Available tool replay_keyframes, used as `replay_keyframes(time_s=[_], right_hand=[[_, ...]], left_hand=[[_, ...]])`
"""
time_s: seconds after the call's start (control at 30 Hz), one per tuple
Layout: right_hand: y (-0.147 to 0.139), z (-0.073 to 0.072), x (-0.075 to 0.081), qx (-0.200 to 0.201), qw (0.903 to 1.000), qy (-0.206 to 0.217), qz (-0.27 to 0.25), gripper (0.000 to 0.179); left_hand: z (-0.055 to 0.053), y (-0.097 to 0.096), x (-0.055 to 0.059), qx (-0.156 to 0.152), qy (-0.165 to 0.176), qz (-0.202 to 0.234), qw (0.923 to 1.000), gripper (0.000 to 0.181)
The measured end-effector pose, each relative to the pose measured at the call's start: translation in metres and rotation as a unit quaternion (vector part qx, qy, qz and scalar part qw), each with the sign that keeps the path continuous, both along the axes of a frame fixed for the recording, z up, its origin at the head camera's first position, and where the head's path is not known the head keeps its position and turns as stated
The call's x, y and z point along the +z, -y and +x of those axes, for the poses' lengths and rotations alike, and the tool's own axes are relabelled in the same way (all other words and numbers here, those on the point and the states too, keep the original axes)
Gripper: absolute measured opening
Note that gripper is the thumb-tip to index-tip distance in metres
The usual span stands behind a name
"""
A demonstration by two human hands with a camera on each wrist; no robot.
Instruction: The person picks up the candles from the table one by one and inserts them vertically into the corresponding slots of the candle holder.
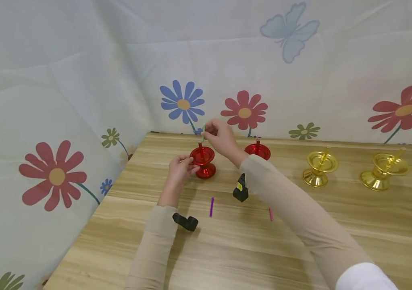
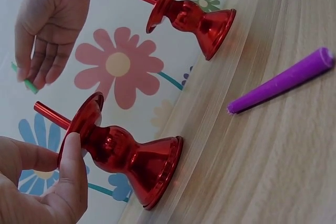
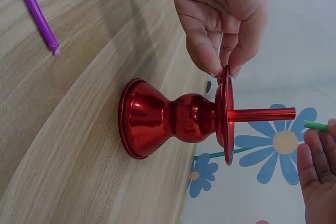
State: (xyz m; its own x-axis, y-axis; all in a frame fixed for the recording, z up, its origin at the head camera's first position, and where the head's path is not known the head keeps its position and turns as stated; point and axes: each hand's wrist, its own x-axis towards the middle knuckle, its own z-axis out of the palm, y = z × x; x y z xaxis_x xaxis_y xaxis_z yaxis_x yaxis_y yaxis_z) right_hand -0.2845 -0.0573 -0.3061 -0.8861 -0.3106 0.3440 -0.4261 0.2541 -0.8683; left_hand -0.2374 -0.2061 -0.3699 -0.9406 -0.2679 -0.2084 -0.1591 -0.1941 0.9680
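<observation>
A red metallic candle holder stands upright near the table's back left, a thin tube rising from its dish. My left hand pinches the rim of that dish between thumb and fingers, as the left wrist view shows closely. Just above the tube, my right hand holds a slim green candle in its fingertips. In the right wrist view the candle's lower end is a short gap away from the tube's top. A purple candle lies on the table in front of the holder.
A second red candle holder stands to the right, partly behind my right arm. Two gold candle holders are farther right. A pink candle lies by my right sleeve. Flower-printed fabric hangs behind the wooden table.
</observation>
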Motion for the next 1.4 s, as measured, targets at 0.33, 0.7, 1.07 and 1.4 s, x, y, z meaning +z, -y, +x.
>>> replay_keyframes(time_s=[0.33, 0.7, 1.07, 1.4], right_hand=[[0.003, -0.001, -0.002, -0.004, 1.0, -0.002, 0.006, 0.018], [0.004, -0.005, -0.003, -0.009, 0.9991, 0.036, -0.022, 0.016], [0.006, -0.002, -0.001, -0.006, 0.9997, 0.001, 0.025, 0.016], [0.01, -0.002, -0.003, 0.009, 0.9962, -0.057, 0.065, 0.016]], left_hand=[[-0.001, -0.002, 0.003, -0.002, -0.004, -0.001, 1.0, 0.021], [-0.002, -0.003, 0.004, -0.007, -0.006, -0.01, 0.9999, 0.025], [-0.001, -0.003, 0.002, -0.005, -0.007, -0.003, 1.0, 0.021], [0.001, -0.001, -0.002, -0.004, -0.015, 0.002, 0.9999, 0.018]])
